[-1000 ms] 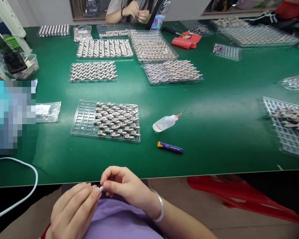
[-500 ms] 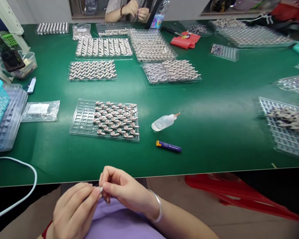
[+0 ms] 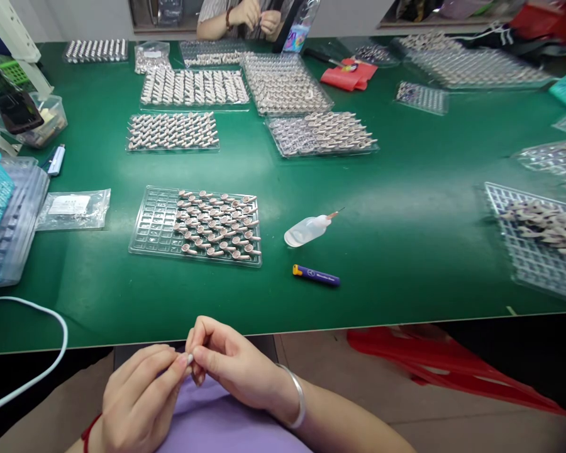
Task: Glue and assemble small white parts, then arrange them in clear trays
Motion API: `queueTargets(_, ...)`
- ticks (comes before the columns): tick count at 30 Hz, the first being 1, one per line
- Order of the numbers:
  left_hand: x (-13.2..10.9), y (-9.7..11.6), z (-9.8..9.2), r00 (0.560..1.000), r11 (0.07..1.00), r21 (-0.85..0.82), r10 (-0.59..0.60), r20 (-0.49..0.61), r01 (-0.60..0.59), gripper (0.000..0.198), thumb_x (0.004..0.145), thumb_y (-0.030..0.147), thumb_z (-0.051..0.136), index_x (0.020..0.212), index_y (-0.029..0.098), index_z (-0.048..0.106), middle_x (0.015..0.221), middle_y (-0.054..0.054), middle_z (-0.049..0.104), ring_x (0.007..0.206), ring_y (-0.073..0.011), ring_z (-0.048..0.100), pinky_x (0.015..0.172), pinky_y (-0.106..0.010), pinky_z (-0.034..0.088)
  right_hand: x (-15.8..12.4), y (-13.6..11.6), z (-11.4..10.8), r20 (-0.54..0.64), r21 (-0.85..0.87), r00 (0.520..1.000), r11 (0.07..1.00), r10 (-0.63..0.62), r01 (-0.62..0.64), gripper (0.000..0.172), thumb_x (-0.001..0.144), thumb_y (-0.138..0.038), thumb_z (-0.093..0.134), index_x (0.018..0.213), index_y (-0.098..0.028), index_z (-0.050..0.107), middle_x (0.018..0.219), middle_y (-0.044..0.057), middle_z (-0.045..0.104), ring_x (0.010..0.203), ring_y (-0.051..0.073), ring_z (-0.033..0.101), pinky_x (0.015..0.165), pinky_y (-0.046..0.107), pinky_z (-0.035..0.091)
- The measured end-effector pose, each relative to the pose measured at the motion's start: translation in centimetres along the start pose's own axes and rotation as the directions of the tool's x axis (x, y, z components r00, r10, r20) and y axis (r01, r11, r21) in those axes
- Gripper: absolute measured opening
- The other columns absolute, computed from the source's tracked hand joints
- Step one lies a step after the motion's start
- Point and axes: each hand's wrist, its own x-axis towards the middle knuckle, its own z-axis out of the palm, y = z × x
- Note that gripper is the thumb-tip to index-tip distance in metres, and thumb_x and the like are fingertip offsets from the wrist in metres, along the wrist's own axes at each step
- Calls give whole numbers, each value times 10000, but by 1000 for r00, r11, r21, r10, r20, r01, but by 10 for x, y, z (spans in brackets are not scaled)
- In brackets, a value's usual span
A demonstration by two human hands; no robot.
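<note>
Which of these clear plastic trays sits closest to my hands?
The tray directly left of the squeeze bottle, its left columns bare and the rest holding spoon-shaped parts; the others lie farther back or off to the sides.

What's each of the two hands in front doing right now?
Left hand: closed, holding a small white piece.
Right hand: closed, pinching at that same small white piece.
</note>
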Motion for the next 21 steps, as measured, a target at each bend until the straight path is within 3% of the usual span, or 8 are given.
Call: queueTargets(21,0,0,-6,999,986,160,45,12,-47,207,854,14,609,1027,89,695,944,-70,731,959,-172,674,904,-295,562,-4,4,3,-57,-9,998,1000,10,-11,384,798,-475,760,791,-164,534,676,-45,576,593,71,517,598,225,371)
